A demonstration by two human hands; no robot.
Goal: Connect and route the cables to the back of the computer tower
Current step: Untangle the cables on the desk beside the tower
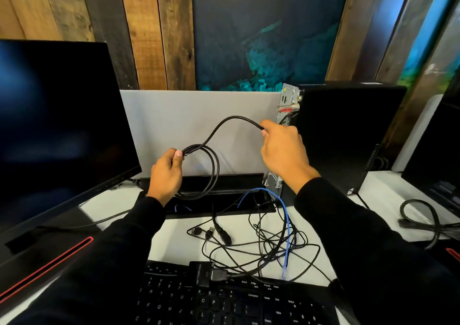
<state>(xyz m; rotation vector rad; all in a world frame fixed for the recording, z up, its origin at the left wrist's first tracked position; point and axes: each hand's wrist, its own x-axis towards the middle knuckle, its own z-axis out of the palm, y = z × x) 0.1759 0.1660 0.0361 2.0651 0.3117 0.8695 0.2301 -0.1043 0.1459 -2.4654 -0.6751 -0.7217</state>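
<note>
Left hand (pixel 166 175): fingers are curled round the gathered loops of the black cable (pixel 211 170), thumb on top; the coil is kept bunched, probably so that slack is paid out a little at a time.

Right hand (pixel 281 148): fingers are closed on the cable's free end, which is held just beside the tower's rear panel (pixel 286 105); whether a plug is inside the grip cannot be told (it is hidden by the fingers).

Black cable: an arch is formed between the two hands, in the air in front of the grey divider (pixel 189 125); the loops hang down toward the cable slot (pixel 224 200) in the desk (pixel 174 235).

Tower (pixel 348 135): stands upright at the right rear of the desk, its metal rear panel turned toward the hands, judged so that the ports can be reached.

Step in hand: the end is judged to be on its way to a port; no connection is seen yet.

Loose cables: a tangle of thin black leads (pixel 268 245) and a blue cable (pixel 286 225) lies between the slot and the keyboard (pixel 224 299), with several plugs unconnected.

Obstacles: the right wrist covers the lower part of the panel; the tangle may snag the hanging loops.

Surroundings: a dark monitor (pixel 59 115) stands at the left; another coiled cable (pixel 423 220) lies at the right.
</note>
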